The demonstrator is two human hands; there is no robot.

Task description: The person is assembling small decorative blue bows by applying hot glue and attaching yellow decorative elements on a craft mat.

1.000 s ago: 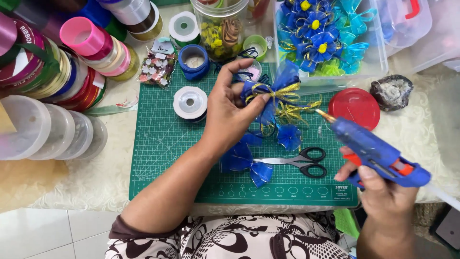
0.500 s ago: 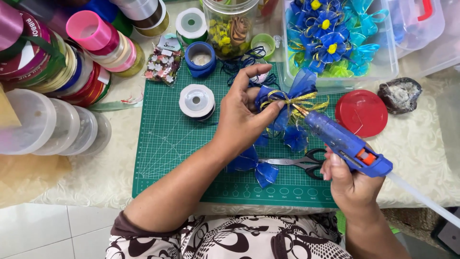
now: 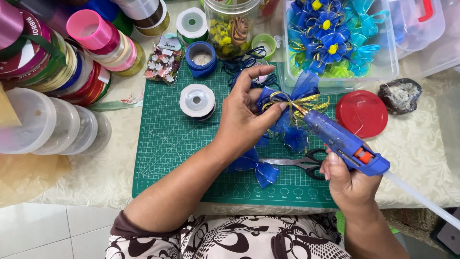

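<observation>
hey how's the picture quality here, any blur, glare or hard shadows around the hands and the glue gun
Head view: even, soft light, only faint shadows; left hand, blue ribbon bow and blue glue gun in the right hand look sharp; mild sheen on the red lid.

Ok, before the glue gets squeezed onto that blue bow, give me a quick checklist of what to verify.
1. Left hand pinches the sheer blue ribbon bow with gold string: ok.
2. Right hand grips the blue plastic hot glue gun: ok.
3. Gun's nozzle sits at the bow's gold knot: ok.
4. Left fingers lie away from the nozzle: not ok, the thumb is right beside it.
5. Glue already flowing: cannot tell.
6. Black-handled scissors lie flat on the green cutting mat, just under the gun but apart from it: ok.
</observation>
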